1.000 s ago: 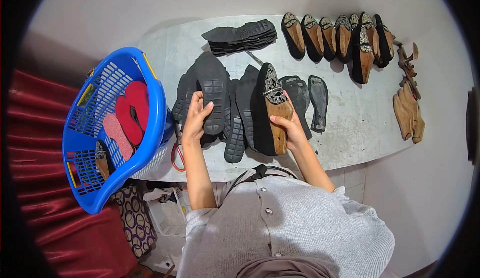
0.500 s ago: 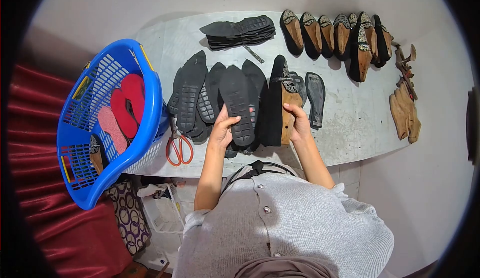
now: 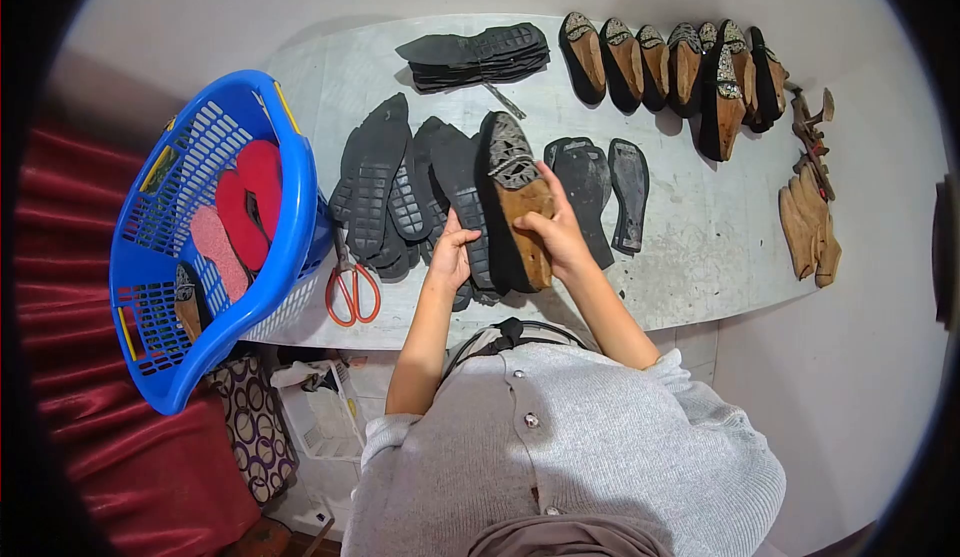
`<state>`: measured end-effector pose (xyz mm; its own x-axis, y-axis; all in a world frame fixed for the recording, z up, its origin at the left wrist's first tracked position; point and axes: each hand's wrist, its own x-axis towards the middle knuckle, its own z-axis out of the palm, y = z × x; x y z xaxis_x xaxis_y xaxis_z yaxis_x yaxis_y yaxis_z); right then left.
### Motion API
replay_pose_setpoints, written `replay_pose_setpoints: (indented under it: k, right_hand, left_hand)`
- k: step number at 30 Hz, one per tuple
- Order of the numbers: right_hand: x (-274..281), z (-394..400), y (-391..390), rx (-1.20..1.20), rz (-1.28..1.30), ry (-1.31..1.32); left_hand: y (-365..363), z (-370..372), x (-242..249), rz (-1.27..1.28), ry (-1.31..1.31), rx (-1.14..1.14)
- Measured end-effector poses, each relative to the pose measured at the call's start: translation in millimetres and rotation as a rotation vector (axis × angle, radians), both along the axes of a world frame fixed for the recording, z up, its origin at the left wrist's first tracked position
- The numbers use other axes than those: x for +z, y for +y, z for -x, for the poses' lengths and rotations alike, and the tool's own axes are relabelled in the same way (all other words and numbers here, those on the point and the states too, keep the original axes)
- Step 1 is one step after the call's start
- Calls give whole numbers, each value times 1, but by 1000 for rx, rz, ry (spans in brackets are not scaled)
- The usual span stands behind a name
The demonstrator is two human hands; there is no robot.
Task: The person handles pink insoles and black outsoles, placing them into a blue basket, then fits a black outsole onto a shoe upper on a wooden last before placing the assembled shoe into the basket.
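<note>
My right hand (image 3: 556,232) is closed round a black shoe with a patterned top on a wooden last (image 3: 525,212), its toe pointing away from me. Just left of it, my left hand (image 3: 452,257) grips a black sole (image 3: 468,207), which the shoe partly covers. Other black soles (image 3: 372,182) lie on the table to the left of my hands. Right of the shoe are more dark soles (image 3: 582,192) and a grey-black one (image 3: 629,197).
A blue basket (image 3: 290,217) with red and pink pieces stands left, beside orange-handled scissors (image 3: 352,295). A stack of soles (image 3: 478,59) lies at the back. Several shoes on lasts (image 3: 620,62) line the back right, near wooden lasts (image 3: 808,225) on the white table (image 3: 700,257).
My right hand has brought the shoe leftward, over the sole in my left hand. Dark soles formerly behind the shoe now show on its right.
</note>
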<state>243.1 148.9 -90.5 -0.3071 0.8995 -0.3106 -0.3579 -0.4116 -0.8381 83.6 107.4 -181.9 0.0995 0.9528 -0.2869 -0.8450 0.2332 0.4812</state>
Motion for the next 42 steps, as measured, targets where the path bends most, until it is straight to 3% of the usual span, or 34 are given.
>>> replay_pose_setpoints:
  k: [9,11,13,17,21,24,29,39,41,42]
  right_hand:
    - [-5,43,-1,66,-120,-48]
    - [-9,45,0,91,-73,-35]
    - [-37,48,5,58,-218,-215]
    - [-45,49,2,93,-314,-298]
    - [-36,50,-7,71,-527,-517]
    - [-26,49,-15,72,-573,-564]
    - [-19,50,-27,84,-744,-657]
    - [-19,52,-32,75,-772,-689]
    - [-15,48,-32,124,-742,-697]
    - [-17,46,-27,120,-722,-647]
  left_hand:
    - [-2,2,-8,2,13,64]
    - [-1,4,-4,-31,-200,20]
    - [0,1,7,-22,-164,20]
    - [0,-2,4,44,31,8]
    - [-3,-2,2,67,32,38]
    - [-6,3,0,28,-102,48]
    - [-8,6,-14,82,-86,170]
    - [-10,8,-20,-11,-67,157]
    - [-17,7,-11,-130,-128,121]
    - [-18,7,-12,-199,-30,53]
